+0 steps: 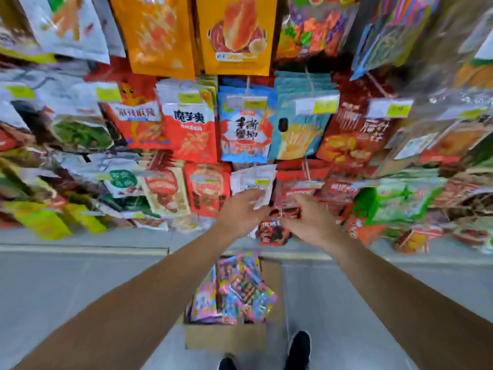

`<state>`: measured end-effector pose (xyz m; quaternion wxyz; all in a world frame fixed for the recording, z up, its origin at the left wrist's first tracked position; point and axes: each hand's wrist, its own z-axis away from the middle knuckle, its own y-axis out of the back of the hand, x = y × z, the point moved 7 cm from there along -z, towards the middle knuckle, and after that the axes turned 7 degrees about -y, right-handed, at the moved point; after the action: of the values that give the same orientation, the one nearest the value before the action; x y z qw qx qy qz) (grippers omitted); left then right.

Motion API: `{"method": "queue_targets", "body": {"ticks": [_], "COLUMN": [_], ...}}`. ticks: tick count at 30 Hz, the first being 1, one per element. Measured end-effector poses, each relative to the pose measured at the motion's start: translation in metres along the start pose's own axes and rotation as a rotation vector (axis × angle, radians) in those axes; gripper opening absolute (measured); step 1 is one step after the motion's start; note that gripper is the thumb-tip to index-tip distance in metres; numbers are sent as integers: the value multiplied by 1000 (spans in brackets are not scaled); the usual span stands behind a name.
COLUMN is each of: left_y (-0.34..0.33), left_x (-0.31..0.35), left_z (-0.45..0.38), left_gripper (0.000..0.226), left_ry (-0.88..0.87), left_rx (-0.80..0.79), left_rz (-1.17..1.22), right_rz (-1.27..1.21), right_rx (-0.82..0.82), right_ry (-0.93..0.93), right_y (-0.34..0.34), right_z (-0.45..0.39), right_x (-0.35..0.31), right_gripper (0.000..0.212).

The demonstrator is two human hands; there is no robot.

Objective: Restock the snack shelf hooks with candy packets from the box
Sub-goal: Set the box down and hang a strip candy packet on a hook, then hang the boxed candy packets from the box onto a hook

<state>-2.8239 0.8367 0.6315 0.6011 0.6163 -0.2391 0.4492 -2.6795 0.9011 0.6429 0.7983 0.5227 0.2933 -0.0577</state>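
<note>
Head view, looking down a snack display wall. Both bare forearms reach forward to the lowest row of hooks, just above centre. The left hand (241, 210) lies at 11 o'clock of the open brown cardboard box (226, 339); its fingers curl onto the lower edge of a white-and-clear hanging packet (253, 182), apparently holding it, though blur hides the exact grip. The right hand (310, 218), at 1 o'clock of the box, has its fingers curled around a dark red glossy packet (289, 202) hanging from a thin metal hook (306, 169). A second dark red packet with black print (272, 232) hangs between the 2 hands, just below them.

The box stands on the pale grey floor (80, 289) at 6 o'clock, holding a heap of pink, blue and yellow foil candy packets (240, 289). 2 black shoes (298, 351) show beside the box at the bottom edge.

Above the hands, at 12 o'clock, hang a blue crab-printed pouch (244, 129), a red-and-white pouch (189, 126) to its left and a teal pouch (298, 124) to its right; 2 large orange bags (237, 33) fill the top row. Yellow-green price tags (324, 106) front the hooks.
</note>
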Motion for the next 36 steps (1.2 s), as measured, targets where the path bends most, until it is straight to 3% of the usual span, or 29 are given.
{"method": "queue_targets", "body": {"ticks": [9,16,22,29,34,36], "left_y": [-39,-106,-184,-275,-333,-353], "left_x": [-178,-292,-386,-492,-563,-590], "left_z": [72,84,73,66,46,36], "left_gripper": [43,45,37,55,59,63], "left_ry": [388,608,717,918,999,1005], "left_rx": [58,106,76,85,98,115], "left_rz": [161,248,293,438,523,535], "right_rz": [80,71,34,63,62,66], "right_rx": [-363,-532,-565,-604,-506,-436], "right_ry": [-120,-229,-326,-372,-387,-375], "right_y": [-170,-275,-364,-466,-526,-544], "right_z": [15,-8,-55,-109,-159,-180], "right_x": [62,128,196,280,341,360], "right_gripper": [50,77,53,54,53,44]}}
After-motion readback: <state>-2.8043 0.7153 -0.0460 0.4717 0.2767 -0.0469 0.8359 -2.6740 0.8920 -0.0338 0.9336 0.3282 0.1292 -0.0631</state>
